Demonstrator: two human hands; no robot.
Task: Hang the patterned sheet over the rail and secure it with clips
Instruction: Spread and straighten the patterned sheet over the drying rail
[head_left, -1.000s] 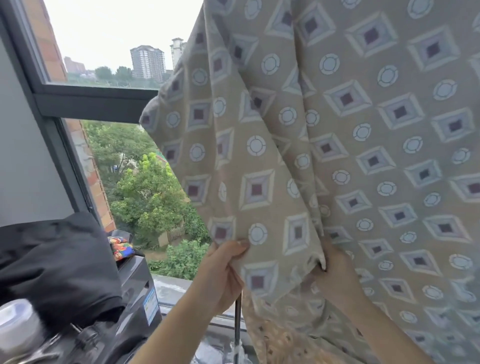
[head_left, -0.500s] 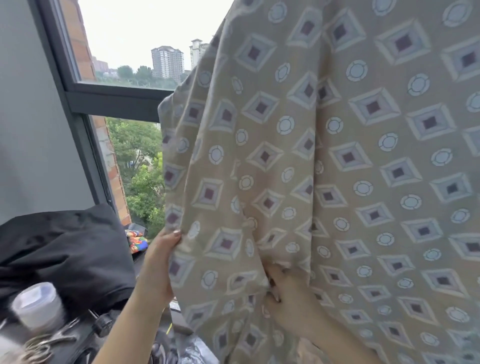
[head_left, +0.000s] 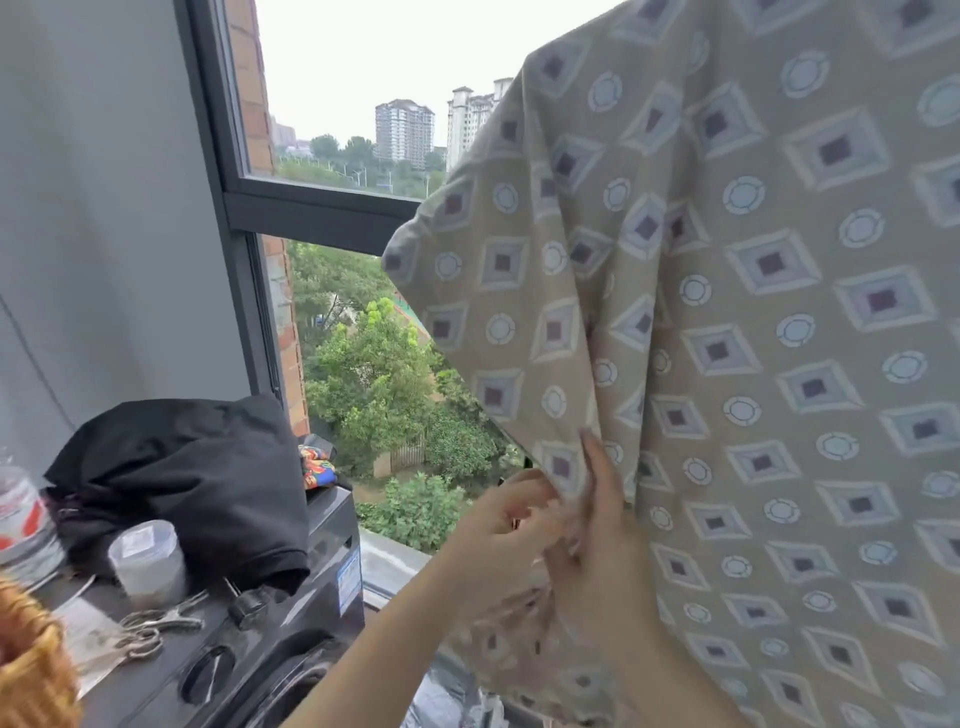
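The patterned sheet (head_left: 727, 312), tan with grey diamonds and pale circles, hangs from above the frame and fills the right half of the view. The rail and any clips are out of sight. My left hand (head_left: 506, 525) pinches the sheet's lower left edge at about waist height. My right hand (head_left: 597, 519) is right beside it, fingers stretched upward against the same edge, gripping the fabric. A folded part of the sheet bunches below the hands.
A dark washing machine (head_left: 291, 623) stands at the lower left, topped with black clothing (head_left: 192, 478), a lidded plastic jar (head_left: 148, 561), scissors (head_left: 156, 626) and a wicker basket (head_left: 31, 670). The window frame (head_left: 311, 208) and a grey wall lie behind.
The view swung left. My left hand moved right along the sheet's edge and met my right hand, and the edge now hangs further right, uncovering more window.
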